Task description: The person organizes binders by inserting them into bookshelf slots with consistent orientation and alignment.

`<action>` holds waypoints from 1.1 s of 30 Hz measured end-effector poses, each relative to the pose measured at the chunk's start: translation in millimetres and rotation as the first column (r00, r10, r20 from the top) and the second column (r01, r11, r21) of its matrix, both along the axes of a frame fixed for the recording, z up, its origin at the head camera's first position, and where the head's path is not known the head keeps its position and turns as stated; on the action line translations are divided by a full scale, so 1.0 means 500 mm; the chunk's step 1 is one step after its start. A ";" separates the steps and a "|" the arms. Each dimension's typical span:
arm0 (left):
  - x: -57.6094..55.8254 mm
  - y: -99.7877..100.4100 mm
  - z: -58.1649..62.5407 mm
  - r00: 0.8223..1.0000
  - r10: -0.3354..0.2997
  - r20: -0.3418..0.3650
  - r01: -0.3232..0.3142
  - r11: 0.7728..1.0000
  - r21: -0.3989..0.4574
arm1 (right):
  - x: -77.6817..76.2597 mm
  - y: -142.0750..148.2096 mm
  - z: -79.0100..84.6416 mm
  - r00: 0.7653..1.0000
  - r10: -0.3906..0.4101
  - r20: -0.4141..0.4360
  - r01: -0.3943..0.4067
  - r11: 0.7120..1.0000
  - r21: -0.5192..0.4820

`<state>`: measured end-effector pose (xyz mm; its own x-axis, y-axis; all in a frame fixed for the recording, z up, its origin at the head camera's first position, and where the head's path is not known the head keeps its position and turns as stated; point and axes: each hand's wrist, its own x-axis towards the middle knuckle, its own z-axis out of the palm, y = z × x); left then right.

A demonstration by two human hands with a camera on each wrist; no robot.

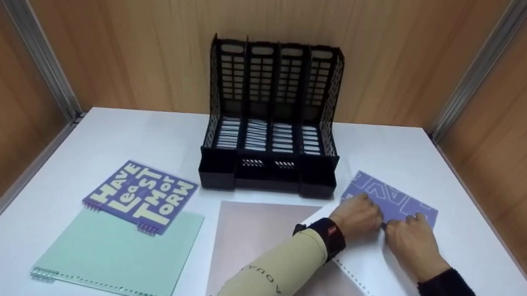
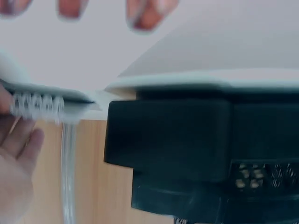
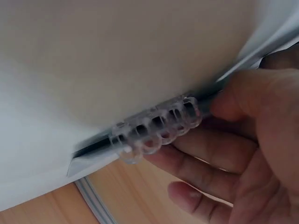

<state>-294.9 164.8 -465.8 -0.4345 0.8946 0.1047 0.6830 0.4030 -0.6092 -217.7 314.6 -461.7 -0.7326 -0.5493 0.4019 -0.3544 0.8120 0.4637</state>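
Note:
Both hands meet at the near edge of a purple loose-leaf notebook (image 1: 395, 200) with outlined letters, on the right of the table in the head view. The left hand (image 1: 358, 215) grips that edge with bent fingers, and the right hand (image 1: 413, 247) pinches it close beside. Clear plastic binder rings (image 3: 156, 128) show along the bound edge in the right wrist view, next to a hand's thumb and fingers. In the left wrist view, similar rings (image 2: 38, 106) appear beside a hand, while several left fingertips (image 2: 145, 14) hang at the top. The hands hide much of this edge.
A white notebook (image 1: 398, 283) with dark red rings lies beneath the arms, over a pinkish notebook (image 1: 251, 243). At left, a purple lettered notebook (image 1: 143, 193) overlaps a mint-green one (image 1: 122, 257). A black file organizer (image 1: 268, 169) with several slots stands at the back.

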 end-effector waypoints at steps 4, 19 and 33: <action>-0.004 -0.007 0.009 0.999 0.005 -0.031 -0.002 0.996 0.094 | 0.007 -0.008 0.004 0.998 0.016 -0.061 -0.019 0.998 -0.060; 0.024 -0.060 0.108 0.954 -0.129 -0.270 0.160 0.982 0.096 | 0.021 -0.052 0.057 0.971 0.046 -0.234 -0.124 0.935 -0.331; 0.054 -0.123 0.201 0.908 -0.147 -0.393 0.186 0.981 0.061 | 0.047 -0.116 0.105 0.996 -0.056 -0.073 0.012 0.867 -0.498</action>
<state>-268.0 103.6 -365.4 -0.1890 0.9279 0.3213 0.4657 0.3727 -0.8026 -194.0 256.8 -409.0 -0.6995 -0.2364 0.6744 -0.3004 0.9535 0.0227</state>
